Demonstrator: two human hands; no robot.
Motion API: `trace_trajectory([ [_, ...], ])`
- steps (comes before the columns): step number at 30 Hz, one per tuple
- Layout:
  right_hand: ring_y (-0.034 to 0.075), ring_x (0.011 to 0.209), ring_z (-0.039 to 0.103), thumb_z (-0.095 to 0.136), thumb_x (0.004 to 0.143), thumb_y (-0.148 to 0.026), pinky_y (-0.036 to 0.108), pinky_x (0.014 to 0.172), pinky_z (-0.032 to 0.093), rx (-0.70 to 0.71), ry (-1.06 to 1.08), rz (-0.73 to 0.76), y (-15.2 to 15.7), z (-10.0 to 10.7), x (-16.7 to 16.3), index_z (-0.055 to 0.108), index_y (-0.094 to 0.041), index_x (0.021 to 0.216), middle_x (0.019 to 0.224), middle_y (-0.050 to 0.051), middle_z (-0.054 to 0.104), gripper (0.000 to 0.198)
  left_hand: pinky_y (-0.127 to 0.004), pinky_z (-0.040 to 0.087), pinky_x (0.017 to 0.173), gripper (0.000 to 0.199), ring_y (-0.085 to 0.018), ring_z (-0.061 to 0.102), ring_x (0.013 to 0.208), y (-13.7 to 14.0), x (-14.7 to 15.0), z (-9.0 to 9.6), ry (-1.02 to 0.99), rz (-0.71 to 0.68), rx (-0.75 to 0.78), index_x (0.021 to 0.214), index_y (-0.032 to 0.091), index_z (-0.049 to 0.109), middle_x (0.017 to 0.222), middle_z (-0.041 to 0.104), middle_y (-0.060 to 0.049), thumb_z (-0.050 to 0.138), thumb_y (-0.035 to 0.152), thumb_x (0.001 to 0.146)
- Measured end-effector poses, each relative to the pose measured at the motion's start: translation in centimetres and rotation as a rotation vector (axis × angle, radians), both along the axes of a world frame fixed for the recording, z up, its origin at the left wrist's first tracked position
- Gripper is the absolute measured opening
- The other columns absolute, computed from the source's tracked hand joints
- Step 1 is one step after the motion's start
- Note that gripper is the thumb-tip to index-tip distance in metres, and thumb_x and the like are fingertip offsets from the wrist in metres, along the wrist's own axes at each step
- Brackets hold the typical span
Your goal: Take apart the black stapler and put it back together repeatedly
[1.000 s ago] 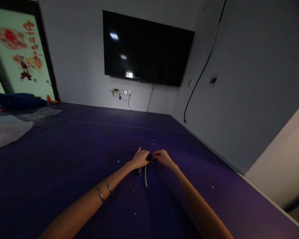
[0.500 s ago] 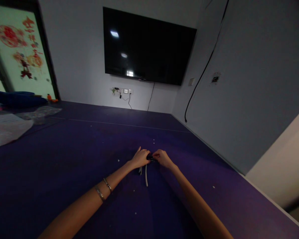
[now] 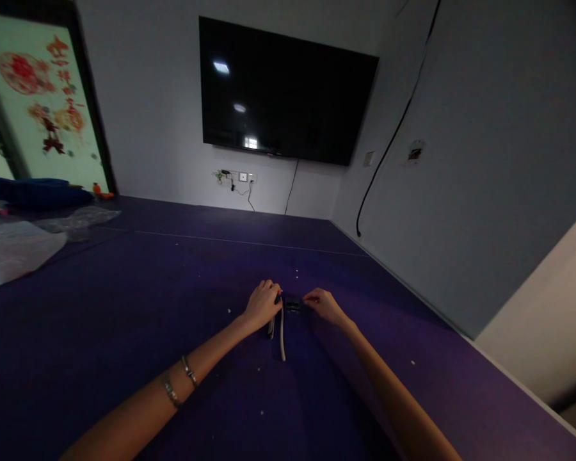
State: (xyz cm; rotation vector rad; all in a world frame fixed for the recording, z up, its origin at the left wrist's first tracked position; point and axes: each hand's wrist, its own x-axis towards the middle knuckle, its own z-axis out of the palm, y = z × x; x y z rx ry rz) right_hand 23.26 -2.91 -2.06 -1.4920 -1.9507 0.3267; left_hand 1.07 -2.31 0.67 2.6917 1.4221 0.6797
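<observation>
A small black object [image 3: 292,305], too dark to name, lies on the purple surface between my hands. My left hand [image 3: 263,306] is just left of it, fingers curled and closed around something dark that is mostly hidden. Below that hand, a thin pale strip [image 3: 282,339], slightly curved, points toward me. Beside the strip, partly under the hand, is a short black-and-light piece [image 3: 271,328]. To the right of the black object, my right hand [image 3: 324,305] has thumb and fingertips pinched together; anything between them is too small to make out.
Purple flooring [image 3: 211,269] with small white specks stretches to the walls. At the left lie a white plastic bag [image 3: 19,253] and blue fabric [image 3: 38,192]. A television [image 3: 288,89] hangs ahead, above wall sockets [image 3: 242,177]. A black cable [image 3: 381,160] hangs along the right wall.
Both hands have moved away from the black object, the left hand leftward and the right hand slightly rightward. The object now lies uncovered between them. The pale strip stays in place.
</observation>
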Motion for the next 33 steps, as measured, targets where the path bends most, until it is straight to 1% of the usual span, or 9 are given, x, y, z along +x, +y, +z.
trace_trajectory([
  [2,0.018,0.076,0.060,0.055,0.073,-0.021,0.027,0.070,0.044,-0.001,0.000,-0.003,-0.4,0.2,0.7,0.072,-0.015,0.081,0.082,0.008,0.068,0.020,-0.032,0.045,0.079,0.018,-0.021,0.059,0.089,-0.5,-1.2,0.6,0.070,0.084,-0.102,0.089,0.017,0.060,0.092,0.063,-0.007,0.050,0.029,0.079],
  [6,0.018,0.074,0.060,0.055,0.073,-0.022,0.028,0.069,0.044,-0.007,-0.005,0.005,-0.9,0.2,1.7,0.072,-0.015,0.081,0.082,0.009,0.068,0.020,-0.033,0.047,0.070,0.032,-0.023,0.063,0.080,-1.3,-2.5,0.5,0.199,0.165,-0.288,0.080,0.017,0.064,0.082,0.066,-0.008,0.047,0.044,0.079],
  [12,0.018,0.076,0.061,0.054,0.073,-0.021,0.027,0.070,0.044,-0.026,0.004,0.044,-1.7,0.6,0.6,0.072,-0.016,0.082,0.083,0.007,0.069,0.021,-0.035,0.049,0.071,0.038,-0.025,0.064,0.085,-1.9,-1.3,-0.5,0.231,0.146,-0.295,0.085,0.018,0.066,0.088,0.068,-0.011,0.047,0.050,0.077],
  [17,0.017,0.076,0.061,0.052,0.075,-0.020,0.026,0.069,0.045,-0.020,-0.001,0.097,-3.2,2.0,-1.4,0.071,-0.017,0.083,0.084,0.007,0.068,0.021,-0.039,0.049,0.073,0.034,-0.029,0.064,0.089,-2.2,-0.5,-0.7,0.260,0.144,-0.291,0.090,0.017,0.066,0.094,0.068,-0.014,0.048,0.043,0.077],
  [21,0.017,0.075,0.060,0.053,0.073,-0.018,0.027,0.070,0.046,0.024,0.059,0.055,-3.6,2.6,-2.5,0.071,-0.016,0.082,0.082,0.007,0.068,0.020,-0.039,0.049,0.073,0.033,-0.031,0.063,0.091,-2.5,-0.7,-0.5,0.253,0.157,-0.317,0.093,0.017,0.066,0.096,0.067,-0.014,0.049,0.041,0.077],
  [24,0.016,0.071,0.061,0.055,0.072,-0.018,0.026,0.063,0.048,-0.027,0.247,-0.025,-3.3,2.2,-3.4,0.069,-0.015,0.084,0.080,0.006,0.068,0.019,-0.037,0.049,0.072,0.031,-0.030,0.063,0.091,-2.7,-1.0,0.0,0.232,0.181,-0.324,0.093,0.017,0.065,0.098,0.067,-0.013,0.049,0.038,0.077],
  [28,0.012,0.059,0.059,0.064,0.065,-0.020,0.022,0.049,0.049,-0.201,0.678,-0.145,-2.9,1.5,-5.2,0.066,-0.013,0.087,0.070,0.003,0.065,0.023,-0.033,0.048,0.071,0.032,-0.027,0.064,0.089,-3.1,-1.3,0.8,0.166,0.208,-0.293,0.088,0.017,0.066,0.094,0.068,-0.012,0.044,0.040,0.081],
  [31,0.010,0.056,0.058,0.068,0.063,-0.024,0.023,0.054,0.051,-0.306,0.944,-0.148,-3.0,1.6,-6.8,0.065,-0.011,0.081,0.065,0.003,0.063,0.023,-0.033,0.047,0.070,0.033,-0.025,0.064,0.087,-3.8,-1.0,1.2,0.114,0.201,-0.235,0.084,0.018,0.066,0.090,0.068,-0.010,0.041,0.040,0.082],
  [33,0.010,0.055,0.058,0.069,0.064,-0.029,0.023,0.057,0.051,-0.366,1.039,-0.138,-3.2,1.8,-7.7,0.065,-0.011,0.077,0.063,0.003,0.062,0.023,-0.032,0.047,0.070,0.033,-0.025,0.064,0.086,-4.4,-0.7,1.5,0.095,0.189,-0.210,0.083,0.018,0.066,0.089,0.068,-0.010,0.040,0.039,0.083],
])
